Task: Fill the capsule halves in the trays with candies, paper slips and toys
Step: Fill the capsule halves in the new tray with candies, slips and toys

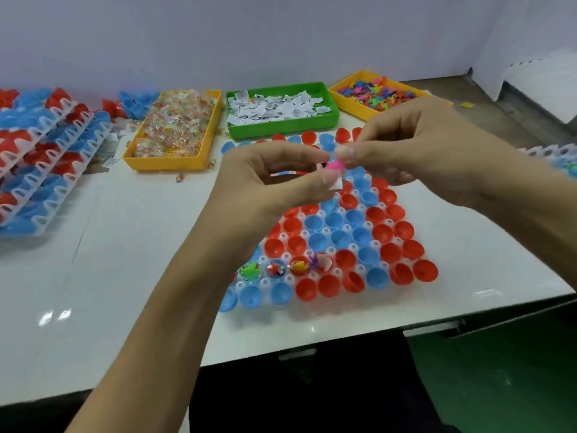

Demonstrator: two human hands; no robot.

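I see white glossy table (131, 245), light glare spots on it near left front edge. Pale wall (281, 35) behind table, running full width. White box-like unit (530, 73) at far right, standing beyond table's right end. Green floor (499, 385) below front edge at right. Dark clothing (312, 395) below table edge, centre. Small yellow scrap (467, 105) on table near far right corner.

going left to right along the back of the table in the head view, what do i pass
Stacked trays of red and blue capsule halves → loose blue capsule halves → yellow bin of wrapped candies → green bin of paper slips → yellow bin of small coloured toys
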